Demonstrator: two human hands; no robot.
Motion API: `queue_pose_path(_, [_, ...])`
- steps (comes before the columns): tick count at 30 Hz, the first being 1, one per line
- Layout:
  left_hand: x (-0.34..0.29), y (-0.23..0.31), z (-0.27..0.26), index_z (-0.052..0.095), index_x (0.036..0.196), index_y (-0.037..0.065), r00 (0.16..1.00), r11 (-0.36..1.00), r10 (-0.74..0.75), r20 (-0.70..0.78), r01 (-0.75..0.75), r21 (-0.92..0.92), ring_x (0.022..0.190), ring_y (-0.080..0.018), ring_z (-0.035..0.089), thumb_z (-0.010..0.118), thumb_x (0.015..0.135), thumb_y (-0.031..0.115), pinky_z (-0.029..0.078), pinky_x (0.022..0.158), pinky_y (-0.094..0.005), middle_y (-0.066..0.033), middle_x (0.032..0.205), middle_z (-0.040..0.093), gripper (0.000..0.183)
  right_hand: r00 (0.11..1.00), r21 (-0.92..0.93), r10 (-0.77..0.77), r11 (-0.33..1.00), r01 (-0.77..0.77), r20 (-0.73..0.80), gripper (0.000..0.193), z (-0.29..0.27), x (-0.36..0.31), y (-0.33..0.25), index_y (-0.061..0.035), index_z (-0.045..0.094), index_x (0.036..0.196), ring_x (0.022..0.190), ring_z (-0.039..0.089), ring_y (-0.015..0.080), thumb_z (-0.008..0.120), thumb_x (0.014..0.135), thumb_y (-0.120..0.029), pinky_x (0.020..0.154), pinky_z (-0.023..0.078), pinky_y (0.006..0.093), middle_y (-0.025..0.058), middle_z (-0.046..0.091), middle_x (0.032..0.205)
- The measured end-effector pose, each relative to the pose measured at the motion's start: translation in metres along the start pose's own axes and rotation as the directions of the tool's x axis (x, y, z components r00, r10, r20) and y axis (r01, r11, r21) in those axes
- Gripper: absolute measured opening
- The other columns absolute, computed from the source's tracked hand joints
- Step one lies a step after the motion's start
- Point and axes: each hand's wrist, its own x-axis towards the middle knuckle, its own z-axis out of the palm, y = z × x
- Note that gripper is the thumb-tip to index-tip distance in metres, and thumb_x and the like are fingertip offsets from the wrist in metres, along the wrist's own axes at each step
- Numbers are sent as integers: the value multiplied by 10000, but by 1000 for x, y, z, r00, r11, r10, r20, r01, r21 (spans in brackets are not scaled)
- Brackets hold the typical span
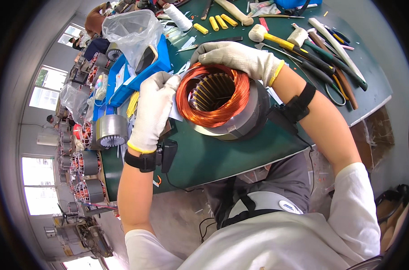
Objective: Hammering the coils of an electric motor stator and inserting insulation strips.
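A motor stator stands upright on the green workbench, its slotted bore facing up. A thick ring of copper winding crowns its top. My right hand, in a white knit glove with a yellow cuff, bends over the far rim of the winding, fingers curled round it. On the left side, my gloved left hand is closed, with thumb and fingertips at the winding's left edge. What its fingers pinch, if anything, is hidden. A white paper piece shows between that hand and the stator.
Right of the stator lie mallets, a yellow-and-black hammer and other hand tools. Blue bins with a clear plastic bag stand at the left. A thread cone and yellow rolls are at the back. More stators line the left.
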Motion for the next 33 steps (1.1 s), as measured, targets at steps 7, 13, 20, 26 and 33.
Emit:
queue_pose_path(7, [0,-20,-8,664,957,15,998,1000,27,62,-26,-10,784,-61,511,657,970,366,444,709,-233,14,848,607,352,1000,-48,29,998,-29,-4,345,-1,-6,3,-21,635,1223,1146,579,151,507,1021,-270,1057,420,294,66,641,1185])
queue_pose_path(13, [11,-38,-13,646,956,28,984,933,-15,177,77,-352,806,-60,537,707,935,364,458,735,-230,17,873,617,342,999,-174,-38,984,37,-5,327,-2,-7,2,-33,620,1265,1196,577,250,498,1003,-186,1079,414,320,119,599,1249])
queue_pose_path(20, [16,-41,-11,621,954,53,968,904,-10,249,115,-412,802,-49,565,704,939,370,468,709,-226,18,883,622,328,974,-590,-201,775,225,106,374,-6,-10,-3,-82,610,1296,1241,547,307,498,941,-121,1078,422,359,146,574,1294])
queue_pose_path(26, [12,-20,-14,638,976,19,983,990,32,180,-6,-143,804,-61,559,694,935,408,461,723,-229,0,891,629,395,959,-581,-269,767,270,90,350,-8,-6,8,-65,635,1251,1208,563,320,518,925,-110,1058,438,368,152,593,1248])
queue_pose_path(33, [13,-10,-12,646,990,-21,983,1000,5,182,-3,-8,800,-77,534,635,982,346,455,742,-249,-13,880,629,368,956,-553,-282,784,282,87,323,-8,-5,13,-46,639,1222,1200,570,321,519,933,-125,1052,443,378,164,608,1218])
